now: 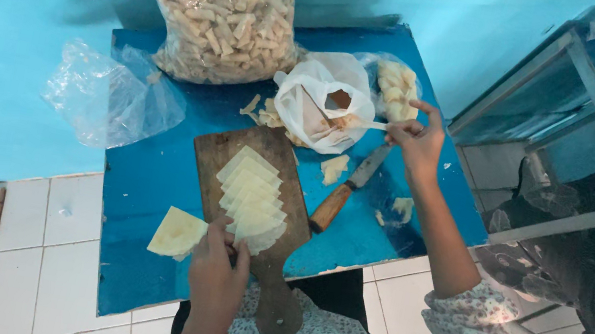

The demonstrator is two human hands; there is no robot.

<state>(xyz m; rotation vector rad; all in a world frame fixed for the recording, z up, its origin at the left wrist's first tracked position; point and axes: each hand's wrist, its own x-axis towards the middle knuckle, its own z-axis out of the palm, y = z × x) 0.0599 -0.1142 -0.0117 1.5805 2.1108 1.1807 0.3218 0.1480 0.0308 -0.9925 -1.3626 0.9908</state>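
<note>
White floor tiles (13, 255) fill the lower left under turquoise walls. On the blue table (148, 181), the left hand (217, 275) presses pale dough squares (253, 198) fanned across the central wooden board (271, 268), fingers loosely curled. A knife (347, 188) lies beside. Upper right, the right hand (418, 141) pinches a thin strip (370, 124) near a white bag (320, 106).

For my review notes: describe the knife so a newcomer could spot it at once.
Start at the blue table and find the wooden cutting board with fanned pale slices. The knife lies just right of it, unheld: the only thing there with a brown wooden handle and dark blade.
</note>
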